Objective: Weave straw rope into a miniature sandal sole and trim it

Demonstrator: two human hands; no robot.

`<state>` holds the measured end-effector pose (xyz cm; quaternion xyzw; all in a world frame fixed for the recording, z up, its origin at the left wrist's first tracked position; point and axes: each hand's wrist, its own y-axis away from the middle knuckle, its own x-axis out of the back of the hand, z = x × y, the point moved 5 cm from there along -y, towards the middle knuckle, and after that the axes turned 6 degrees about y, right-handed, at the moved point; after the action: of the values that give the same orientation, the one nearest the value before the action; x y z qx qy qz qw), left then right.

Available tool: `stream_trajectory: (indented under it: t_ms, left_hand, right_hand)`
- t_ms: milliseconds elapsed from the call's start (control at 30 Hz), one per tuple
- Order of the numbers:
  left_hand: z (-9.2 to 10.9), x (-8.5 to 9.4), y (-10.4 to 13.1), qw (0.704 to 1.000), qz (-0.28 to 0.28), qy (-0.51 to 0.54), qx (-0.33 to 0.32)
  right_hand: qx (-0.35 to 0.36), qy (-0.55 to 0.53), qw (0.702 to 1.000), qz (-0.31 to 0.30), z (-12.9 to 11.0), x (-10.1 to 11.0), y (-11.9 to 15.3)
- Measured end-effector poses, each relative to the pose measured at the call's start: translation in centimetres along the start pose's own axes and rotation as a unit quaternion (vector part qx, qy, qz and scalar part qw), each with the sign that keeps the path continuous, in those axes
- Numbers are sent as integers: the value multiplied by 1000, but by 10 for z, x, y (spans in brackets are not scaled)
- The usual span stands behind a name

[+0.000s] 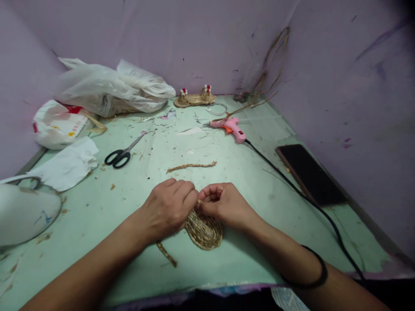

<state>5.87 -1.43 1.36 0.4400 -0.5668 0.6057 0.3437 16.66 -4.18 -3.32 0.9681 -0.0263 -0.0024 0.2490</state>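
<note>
An oval coiled piece of brown braided straw (205, 231) lies on the pale green table near its front. My left hand (173, 203) covers its upper left part, fingers curled over it. Thumb and fingers of my right hand (223, 203) pinch at its top edge, close against my left hand. What lies between the fingertips is mostly hidden. One short braided cord (192, 166) rests just beyond my hands, and another piece of cord (167, 255) sticks out below my left wrist.
Black-handled scissors (123, 154) lie at the left, near white paper (69, 164) and plastic bags (113, 88). A pink glue gun (231, 128) with a black cable and a phone (311, 175) are at the right. Decorated straw soles (195, 100) sit at the back.
</note>
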Motion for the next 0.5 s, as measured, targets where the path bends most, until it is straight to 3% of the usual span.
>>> stream_trajectory:
  t_ms: [267,500]
  left_hand:
    - [-1,-2,0,1000,9,-14,20]
    - [-4,-3,2,995,-2,57,77]
  right_hand:
    - [4,4,1000,-2,1,0,-1]
    - [-12,12,1000,16,1,1,-1]
